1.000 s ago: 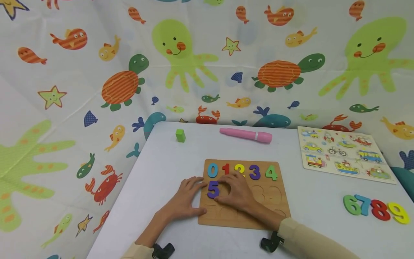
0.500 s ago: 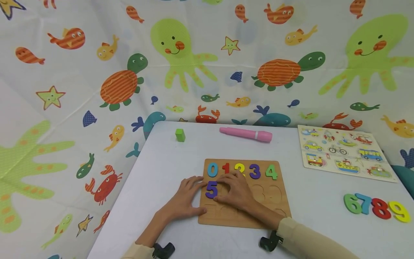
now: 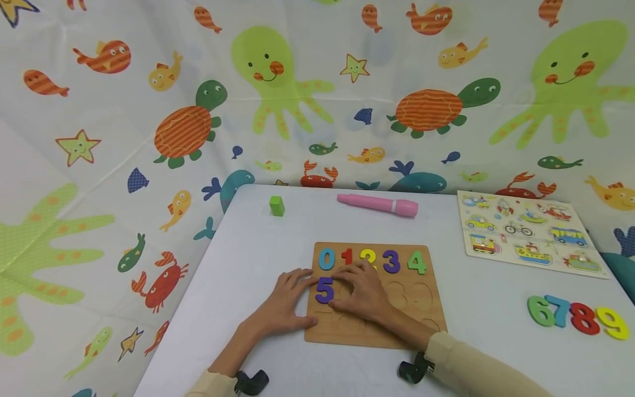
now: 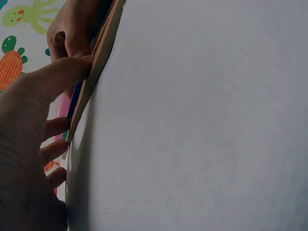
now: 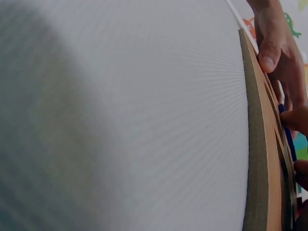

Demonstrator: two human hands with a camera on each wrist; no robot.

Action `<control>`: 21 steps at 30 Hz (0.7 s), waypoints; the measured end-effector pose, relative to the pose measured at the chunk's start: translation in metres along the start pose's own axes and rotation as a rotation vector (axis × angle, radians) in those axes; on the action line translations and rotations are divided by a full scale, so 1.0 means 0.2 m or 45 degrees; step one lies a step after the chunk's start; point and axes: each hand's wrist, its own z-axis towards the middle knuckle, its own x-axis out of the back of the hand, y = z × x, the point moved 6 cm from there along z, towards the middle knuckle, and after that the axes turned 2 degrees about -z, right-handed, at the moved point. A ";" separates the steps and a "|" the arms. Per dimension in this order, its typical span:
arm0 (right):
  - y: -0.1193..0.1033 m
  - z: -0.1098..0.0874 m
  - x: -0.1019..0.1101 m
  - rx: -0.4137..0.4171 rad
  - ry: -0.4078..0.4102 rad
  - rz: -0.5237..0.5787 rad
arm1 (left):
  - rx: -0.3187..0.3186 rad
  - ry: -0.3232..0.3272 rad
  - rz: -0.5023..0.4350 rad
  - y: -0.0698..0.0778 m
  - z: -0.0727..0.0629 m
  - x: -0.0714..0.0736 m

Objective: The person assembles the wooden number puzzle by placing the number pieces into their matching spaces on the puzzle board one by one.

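In the head view a wooden number board [image 3: 372, 336] lies on the table. A purple number 5 [image 3: 324, 290] is at the left of its second row; whether it sits fully in its recess I cannot tell. My right hand [image 3: 364, 292] pinches the 5 at its right side, index finger above and thumb below. At the board's left edge my left hand [image 3: 281, 304] rests with fingers spread, the thumb on the lower left corner. The left wrist view shows the left thumb [image 4: 72, 72] on the board's rim. In the right wrist view the 5's edge [image 5: 287, 132] shows between fingertips.
Numbers 0 [image 3: 326, 258], 1, 2, 3 and 4 [image 3: 416, 262] fill the top row, the 2 partly covered by my right hand. Loose numbers 6 [image 3: 541, 311], 7, 8, 9 lie right. Behind are a green block [image 3: 277, 206], pink marker [image 3: 378, 204] and vehicle puzzle [image 3: 531, 234].
The purple 5 has shifted slightly left on the board, with my right fingers following it, then stays put. My left hand keeps its place at the board's edge.
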 end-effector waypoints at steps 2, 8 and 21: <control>0.00 0.00 0.00 -0.002 0.001 -0.004 | -0.001 0.000 0.004 0.00 0.00 0.00; 0.00 0.00 0.00 0.002 0.020 0.046 | 0.017 -0.018 -0.003 0.00 0.00 -0.01; 0.26 -0.09 0.29 -0.176 0.118 0.416 | 0.028 -0.016 -0.010 0.01 0.00 0.00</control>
